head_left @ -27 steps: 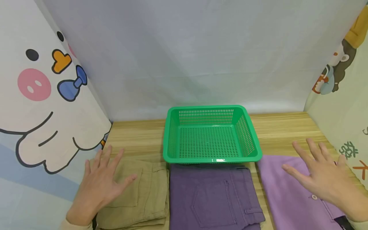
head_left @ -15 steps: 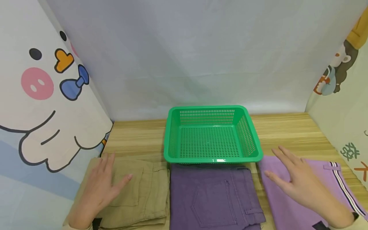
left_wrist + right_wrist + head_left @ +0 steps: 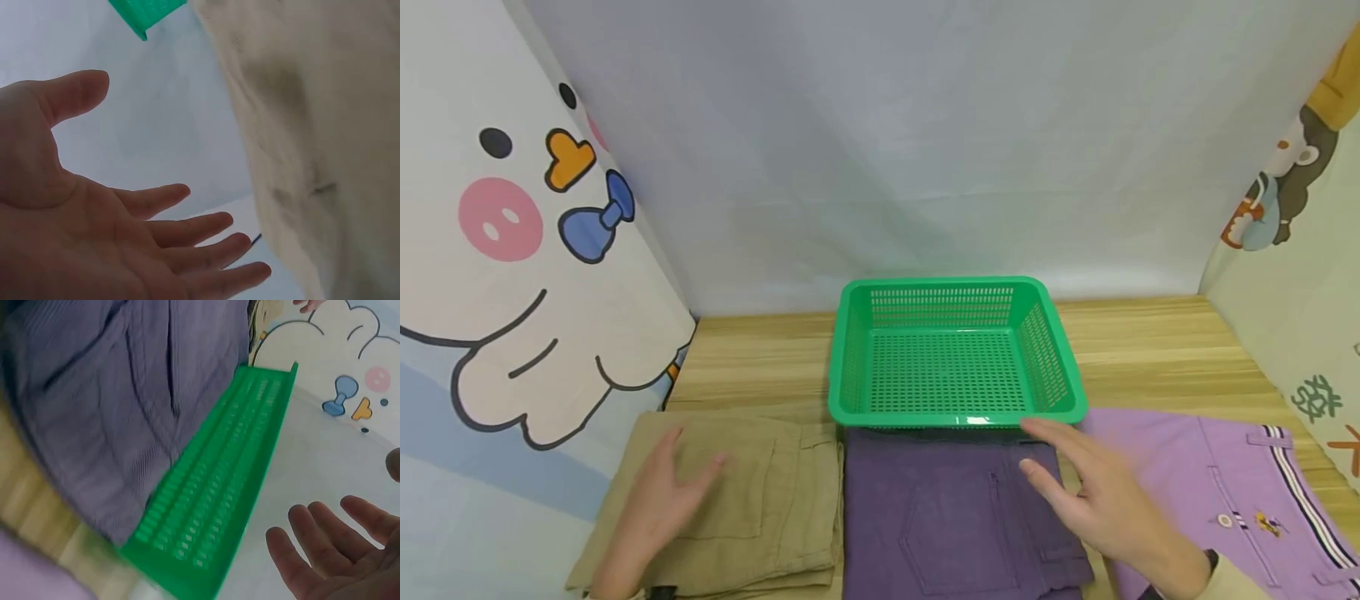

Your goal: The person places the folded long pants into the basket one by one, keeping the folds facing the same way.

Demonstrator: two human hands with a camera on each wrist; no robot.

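Observation:
Three folded garments lie side by side. My left hand (image 3: 658,500) is over the khaki trousers (image 3: 805,500), its fingers apart and holding nothing; the left wrist view shows its palm (image 3: 94,231) and spread fingers. Folded purple trousers (image 3: 947,517) with a back pocket and zip lie in the middle. Over their right edge hovers my right hand (image 3: 1097,492), fingers extended, thumb apart, with nothing in its grasp. To the right are lilac trousers (image 3: 1187,467) with a striped waistband and a button, partly covered by the right forearm. Behind the purple pair stands a green plastic basket (image 3: 955,421) with nothing inside.
The garments and basket rest on a wood-grain table (image 3: 760,354). A pale curtain (image 3: 925,150) rises behind it. Printed cloth with a cartoon character (image 3: 497,333) hangs at the left, and another patterned cloth (image 3: 1285,308) at the right.
My right hand has moved left from over the lilac trousers to the purple pair's edge, uncovering the striped waistband and button. My left hand has drawn slightly back toward me.

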